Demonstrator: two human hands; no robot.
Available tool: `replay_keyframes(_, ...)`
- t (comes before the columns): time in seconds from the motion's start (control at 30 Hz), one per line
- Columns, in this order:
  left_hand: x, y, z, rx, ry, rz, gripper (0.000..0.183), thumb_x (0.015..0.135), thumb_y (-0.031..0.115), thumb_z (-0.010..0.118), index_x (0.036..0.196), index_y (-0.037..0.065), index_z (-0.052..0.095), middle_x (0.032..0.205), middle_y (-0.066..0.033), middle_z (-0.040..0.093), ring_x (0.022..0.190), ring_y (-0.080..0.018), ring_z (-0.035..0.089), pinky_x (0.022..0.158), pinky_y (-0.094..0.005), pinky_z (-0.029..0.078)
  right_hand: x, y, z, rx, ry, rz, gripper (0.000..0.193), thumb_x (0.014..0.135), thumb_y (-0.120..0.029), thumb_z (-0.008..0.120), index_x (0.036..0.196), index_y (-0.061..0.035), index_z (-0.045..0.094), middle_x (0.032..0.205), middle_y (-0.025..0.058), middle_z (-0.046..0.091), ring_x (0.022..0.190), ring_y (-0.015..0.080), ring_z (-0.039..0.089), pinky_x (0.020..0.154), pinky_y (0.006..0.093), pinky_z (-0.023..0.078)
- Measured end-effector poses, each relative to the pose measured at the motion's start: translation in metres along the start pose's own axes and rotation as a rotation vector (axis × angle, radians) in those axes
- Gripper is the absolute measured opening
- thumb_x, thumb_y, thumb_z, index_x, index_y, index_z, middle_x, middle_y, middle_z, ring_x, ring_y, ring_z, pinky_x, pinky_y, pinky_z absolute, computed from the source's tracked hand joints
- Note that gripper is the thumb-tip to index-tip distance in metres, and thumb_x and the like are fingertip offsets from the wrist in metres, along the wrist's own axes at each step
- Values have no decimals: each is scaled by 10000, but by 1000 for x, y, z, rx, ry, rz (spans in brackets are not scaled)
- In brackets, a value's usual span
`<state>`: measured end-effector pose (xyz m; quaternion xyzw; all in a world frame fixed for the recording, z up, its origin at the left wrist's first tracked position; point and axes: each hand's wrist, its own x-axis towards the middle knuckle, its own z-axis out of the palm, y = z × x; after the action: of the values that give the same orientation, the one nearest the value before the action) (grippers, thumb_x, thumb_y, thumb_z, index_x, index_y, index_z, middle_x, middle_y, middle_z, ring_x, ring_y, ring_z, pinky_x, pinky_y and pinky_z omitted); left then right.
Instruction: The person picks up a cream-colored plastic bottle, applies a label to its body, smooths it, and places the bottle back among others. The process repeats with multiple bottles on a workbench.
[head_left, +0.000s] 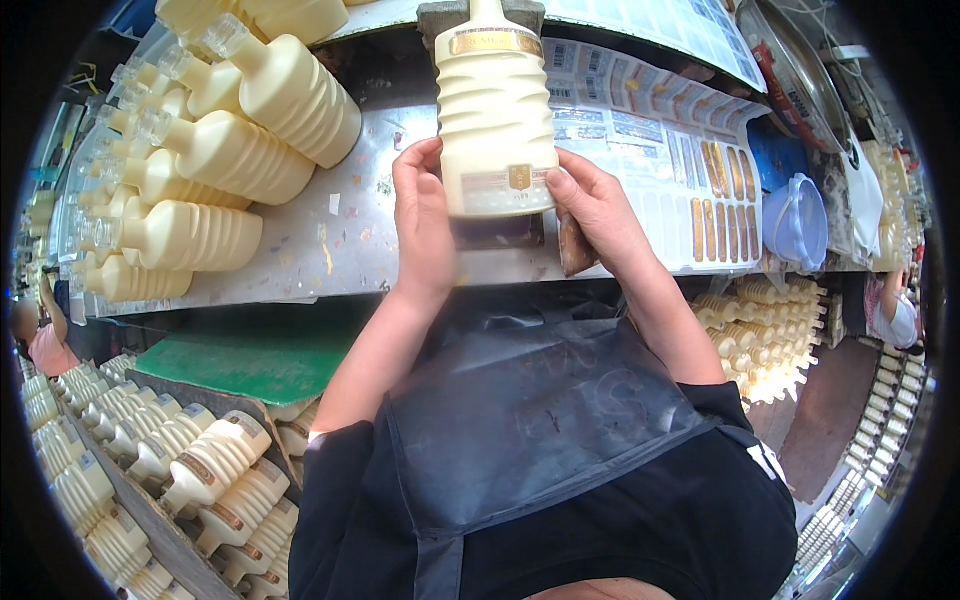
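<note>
A cream-coloured bottle (495, 110) with wavy ridges lies in front of me, its neck toward the far side in a grey holder (440, 20). It bears a gold strip near its shoulder and a clear label with a gold crest (519, 178) near its base. My left hand (424, 225) is curled against the bottle's left side, its fingertips partly behind it. With its thumb on the label's right end, my right hand (597, 205) also grips a flat brown piece (574, 247), whose kind I cannot make out.
Label sheets (680, 215) with gold strips lie right of the bottle, beside a light-blue bucket (797, 222). Several cream bottles (215, 150) are stacked at the left of the metal worktop (340, 250). More bottles (220, 460) fill racks below; other people are at both far sides.
</note>
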<state>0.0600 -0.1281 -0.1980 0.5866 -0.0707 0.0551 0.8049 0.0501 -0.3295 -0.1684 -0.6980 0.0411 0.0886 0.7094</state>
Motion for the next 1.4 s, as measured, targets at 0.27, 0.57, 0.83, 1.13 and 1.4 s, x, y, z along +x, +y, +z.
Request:
replay_keyframes(0.27,-2,-6,4,223,40,80,439,1064,235,497,1381,-41,371,1338,-189,503,1240,-234,498,1115,-377,377,-1,-1,1,13,-14,77,460,1028,-267,660,1393,8,603,974,59,733,799,67,639,709,224,514)
replay_keyframes(0.57,-4,4,4,106,46,-22,434,1061,245,535,1360,-30,382,1310,-170,513,1220,-206,497,1105,-363,382,2,2,-5,-155,57,5,449,1043,-319,622,1364,-4,624,957,66,717,803,70,627,717,231,504)
replay_keyframes(0.83,-1,-3,4,108,42,-1,460,1038,246,601,1353,-19,394,1312,-165,517,1219,-207,502,1101,-364,390,-19,-44,4,-237,91,-332,237,941,-101,721,1153,-21,652,966,18,678,877,105,650,842,256,524)
replay_keyframes(1.13,-10,-7,-15,274,-83,103,832,803,298,850,1450,3,417,1354,-174,548,1270,-295,529,1130,-430,387,-22,-56,22,-947,81,-1082,297,726,104,764,984,-39,732,951,102,754,852,272,737,754,350,585)
replay_keyframes(1.4,-2,4,-8,845,27,406,690,696,269,910,1272,73,585,1113,-107,659,1054,-316,599,991,-438,423,-26,-57,21,-1007,104,-1178,254,754,-59,735,1008,-71,719,973,82,732,841,241,719,710,357,552)
